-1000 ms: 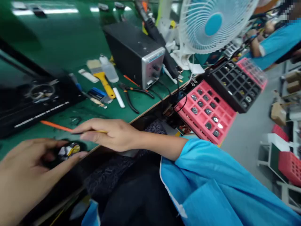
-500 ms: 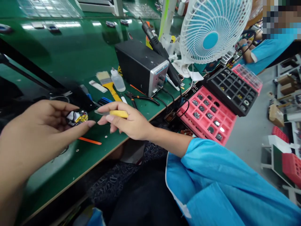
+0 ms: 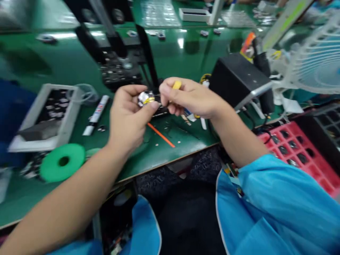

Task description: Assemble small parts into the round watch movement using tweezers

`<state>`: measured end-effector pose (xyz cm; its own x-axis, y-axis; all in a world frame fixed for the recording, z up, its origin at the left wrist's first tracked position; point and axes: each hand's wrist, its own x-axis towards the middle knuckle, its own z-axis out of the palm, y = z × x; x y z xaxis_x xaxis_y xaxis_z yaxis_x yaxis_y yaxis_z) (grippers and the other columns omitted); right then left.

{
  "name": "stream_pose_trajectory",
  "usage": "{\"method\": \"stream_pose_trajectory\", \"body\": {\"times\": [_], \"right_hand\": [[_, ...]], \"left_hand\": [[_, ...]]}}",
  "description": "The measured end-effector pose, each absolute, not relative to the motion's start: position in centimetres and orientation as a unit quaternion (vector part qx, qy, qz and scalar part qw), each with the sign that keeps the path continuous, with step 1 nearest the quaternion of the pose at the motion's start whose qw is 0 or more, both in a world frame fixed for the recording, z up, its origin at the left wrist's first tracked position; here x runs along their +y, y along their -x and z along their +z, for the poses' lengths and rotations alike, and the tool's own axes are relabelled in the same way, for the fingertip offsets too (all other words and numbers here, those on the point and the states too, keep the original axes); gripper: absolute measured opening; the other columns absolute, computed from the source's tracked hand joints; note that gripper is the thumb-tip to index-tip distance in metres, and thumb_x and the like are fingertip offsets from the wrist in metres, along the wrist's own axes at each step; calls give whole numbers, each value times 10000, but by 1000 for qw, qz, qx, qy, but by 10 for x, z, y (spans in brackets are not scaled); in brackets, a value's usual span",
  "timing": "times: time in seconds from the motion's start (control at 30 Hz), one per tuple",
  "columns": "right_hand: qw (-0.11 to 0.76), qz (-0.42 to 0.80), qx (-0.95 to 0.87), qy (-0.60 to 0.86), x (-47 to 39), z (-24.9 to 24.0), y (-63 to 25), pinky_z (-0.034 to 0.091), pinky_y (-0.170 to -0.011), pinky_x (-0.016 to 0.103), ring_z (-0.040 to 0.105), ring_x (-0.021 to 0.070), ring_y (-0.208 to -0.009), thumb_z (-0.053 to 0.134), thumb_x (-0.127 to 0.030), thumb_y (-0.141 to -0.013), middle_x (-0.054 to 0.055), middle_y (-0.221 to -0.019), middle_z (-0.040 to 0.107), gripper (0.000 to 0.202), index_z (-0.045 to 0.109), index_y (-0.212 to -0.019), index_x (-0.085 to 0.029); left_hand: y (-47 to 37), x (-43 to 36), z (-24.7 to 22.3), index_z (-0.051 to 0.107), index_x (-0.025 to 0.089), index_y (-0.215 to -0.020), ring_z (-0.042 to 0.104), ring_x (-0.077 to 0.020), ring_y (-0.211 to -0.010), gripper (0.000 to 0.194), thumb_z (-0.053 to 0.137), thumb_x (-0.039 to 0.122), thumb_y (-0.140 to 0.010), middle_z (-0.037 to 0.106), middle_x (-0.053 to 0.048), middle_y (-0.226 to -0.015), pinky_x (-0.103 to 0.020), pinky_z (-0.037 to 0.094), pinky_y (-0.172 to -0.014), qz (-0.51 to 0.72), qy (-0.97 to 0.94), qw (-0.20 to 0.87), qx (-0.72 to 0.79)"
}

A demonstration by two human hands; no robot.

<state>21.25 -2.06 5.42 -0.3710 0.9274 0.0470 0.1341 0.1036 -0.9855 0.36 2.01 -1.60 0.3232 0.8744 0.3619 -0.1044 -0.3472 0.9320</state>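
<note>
My left hand holds a small round part, silver and white with yellow on it, between thumb and fingers. Close to its right side, my right hand grips a tool with a yellow handle. The tool's tip is too blurred to make out, so I cannot tell whether it touches the part. Below the hands, an orange stick lies on the green bench.
On the left are a white tray of small parts, a green spool and a marker. A black stand rises behind the hands. Rightward are a black box, a fan and a pink tray.
The view has swung left, bringing the spool and white tray into sight. My right hand has come closer to the part in my left hand, and its tool is now more upright.
</note>
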Motion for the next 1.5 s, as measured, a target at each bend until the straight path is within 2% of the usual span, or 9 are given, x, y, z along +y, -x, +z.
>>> {"method": "stream_pose_trajectory", "body": {"times": [0.07,0.17,0.3,0.43,0.63,0.73,0.9,1.2,1.5], "right_hand": [[312,512,-695,396,-9,63,-218,556,-717,263,690,132,-776,762,-858,-955,-3,-838,741,642,712,-856,-226],[279,514,-734,344,8,54,-219,593,-801,283,720,153,-838,718,-872,-977,31,-864,764,688,702,-778,-214],[332,598,-645,341,18,22,-209,591,-654,280,682,142,-689,764,-850,-959,9,-808,728,648,707,-904,-207],[355,604,-616,360,16,9,-203,452,-506,244,496,98,-549,839,-754,-958,-54,-693,598,566,717,-941,-201],[331,568,-637,402,12,16,-202,205,-468,266,350,82,-526,877,-382,-954,-76,-668,538,288,653,-856,-230],[331,530,-652,430,11,16,-199,248,-512,285,361,94,-537,822,-278,-937,-77,-658,535,209,648,-829,-235],[340,478,-672,451,11,15,-197,392,-665,316,457,122,-617,776,-257,-927,-69,-679,554,180,647,-803,-234],[336,467,-668,471,9,20,-199,365,-703,326,475,140,-696,779,-262,-876,-61,-686,551,161,644,-792,-238],[349,485,-652,466,10,21,-201,424,-722,330,608,164,-765,762,-189,-847,-13,-784,716,119,672,-784,-234]], "left_hand": [[-5,22,-22,632,301,-1206,691,-179,-865,740,1059,664,-723,691,14,-965,-353,520,-688,536,-589,520,308],[-6,20,-24,627,303,-1228,691,-167,-809,672,1020,619,-783,705,-1,-1001,-337,524,-648,537,-564,549,304],[-4,19,-24,650,298,-1252,536,-117,-629,510,929,469,-860,638,27,-893,-297,426,-560,520,-551,567,323],[-1,20,-24,669,287,-1279,507,-122,-601,356,757,346,-939,625,23,-864,-292,431,-569,498,-538,581,354],[-4,19,-22,710,257,-1294,520,-128,-652,358,657,231,-941,611,-1,-895,-269,429,-557,505,-523,585,360],[-4,21,-25,703,260,-1327,500,-128,-638,377,659,238,-954,597,-1,-889,-275,407,-544,501,-526,587,356],[-2,24,-31,662,283,-1369,476,-121,-590,375,686,289,-994,578,16,-867,-291,393,-549,481,-560,576,351],[-9,10,-14,715,203,-1280,506,-91,-618,357,657,133,-934,607,16,-851,-218,401,-555,495,-485,618,372],[-11,9,-10,725,199,-1235,559,-95,-656,275,634,128,-986,639,-1,-888,-188,417,-529,482,-481,634,367]]}}
